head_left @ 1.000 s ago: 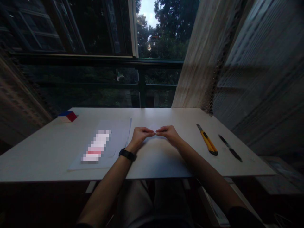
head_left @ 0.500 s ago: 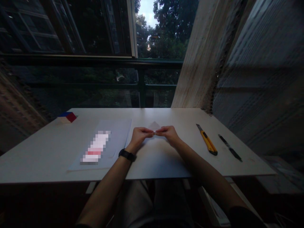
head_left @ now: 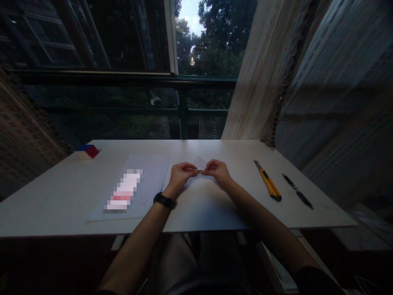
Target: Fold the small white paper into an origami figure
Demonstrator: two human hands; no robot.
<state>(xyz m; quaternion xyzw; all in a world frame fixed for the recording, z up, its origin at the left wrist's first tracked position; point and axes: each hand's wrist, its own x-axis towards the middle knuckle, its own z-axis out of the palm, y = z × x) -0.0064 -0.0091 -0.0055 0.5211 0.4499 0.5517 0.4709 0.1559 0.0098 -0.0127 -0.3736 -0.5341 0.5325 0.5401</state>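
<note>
White paper [head_left: 200,162], small and pointed at its top, is held at the middle of the frame, pinched between the fingertips of the left hand [head_left: 181,174] and the right hand [head_left: 218,173]. Its near edge is gripped by both; how it is creased cannot be told, since its lower part is hidden by the fingers. The left wrist is circled by a black band [head_left: 165,200]. Both forearms are stretched in from the bottom of the frame, over the near edge of the table [head_left: 204,207], and a broad wedge of white top is framed between them.

Left of centre, sheets [head_left: 158,176] are laid flat, their right edge just beside the left hand, so that little room is left there. Part of them is masked by a pixelated patch. Farther left, a cube [head_left: 87,152] in blue, red and a pale shade is set at the table's edge, near the far corner.

More room is given at right, where a wide gap is kept between the right hand and a yellow cutter [head_left: 267,180], its tip pointed to the upper left. Nearer the right edge, a black pen [head_left: 297,191] is laid at a similar slant. Beyond the far edge, a window is seen, flanked by a pale curtain [head_left: 248,73].
</note>
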